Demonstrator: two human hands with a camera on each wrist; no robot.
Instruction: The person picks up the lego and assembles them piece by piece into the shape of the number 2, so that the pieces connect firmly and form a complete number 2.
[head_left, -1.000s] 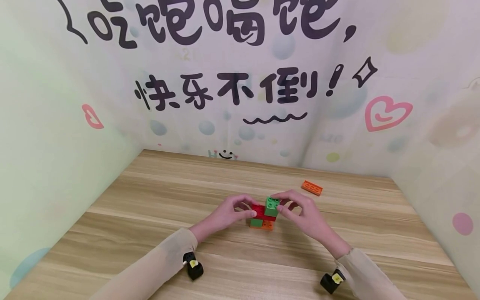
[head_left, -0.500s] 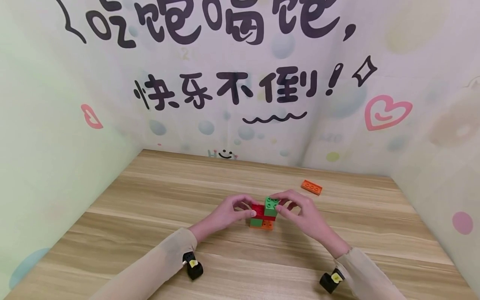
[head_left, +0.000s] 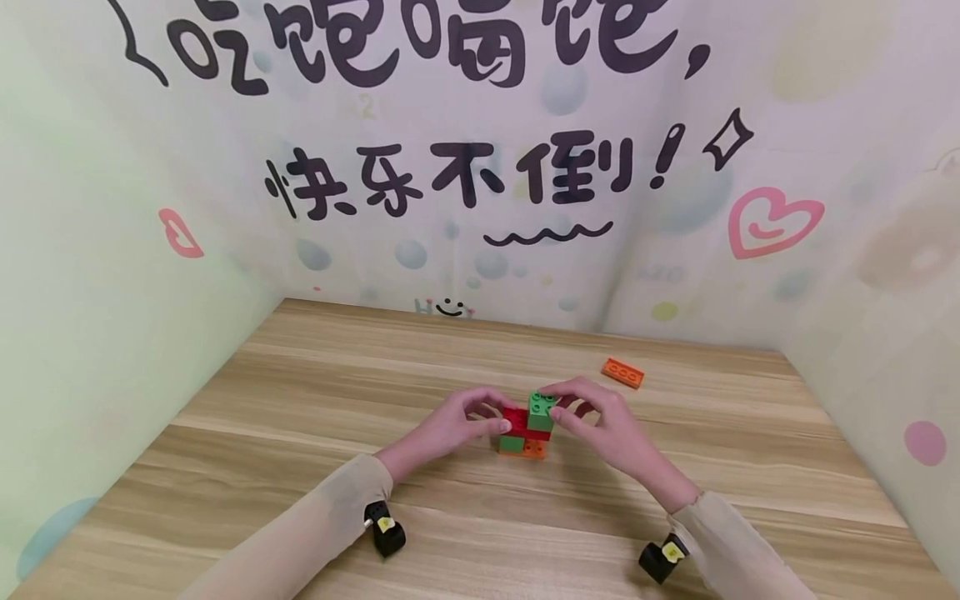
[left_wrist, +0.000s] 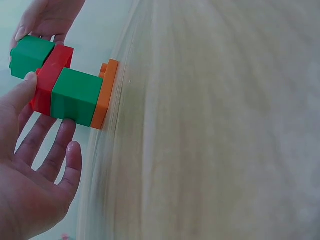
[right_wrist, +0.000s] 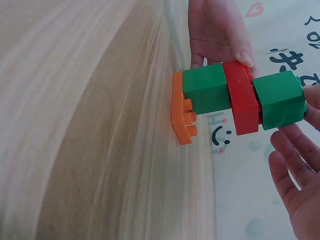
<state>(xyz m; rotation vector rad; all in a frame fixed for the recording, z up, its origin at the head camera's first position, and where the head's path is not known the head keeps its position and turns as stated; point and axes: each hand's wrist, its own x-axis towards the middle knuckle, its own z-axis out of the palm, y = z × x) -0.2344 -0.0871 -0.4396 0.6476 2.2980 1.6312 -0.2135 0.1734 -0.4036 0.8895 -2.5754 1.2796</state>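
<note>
A small stack of toy building bricks stands on the table. Its base is an orange plate [right_wrist: 180, 107], with a lower green brick [left_wrist: 77, 95] on the left half. Across that lies a red brick [right_wrist: 241, 100], its right end overhanging the base. My left hand [head_left: 461, 421] pinches the red brick at its left end between thumb and fingers. At the red brick's right end sits an upper green brick [head_left: 540, 413], studs up, which my right hand [head_left: 603, 421] pinches. A narrow dark gap shows between these two bricks in the right wrist view.
A loose orange plate [head_left: 622, 373] lies hollow side up on the wooden table [head_left: 360, 367], behind the right hand. A printed cloth wall [head_left: 450, 108] closes off the back, with pale walls at both sides. Each wrist carries a small black camera.
The head view has shifted very slightly. Both hands keep their grip on the stack, and no brick has visibly moved.
</note>
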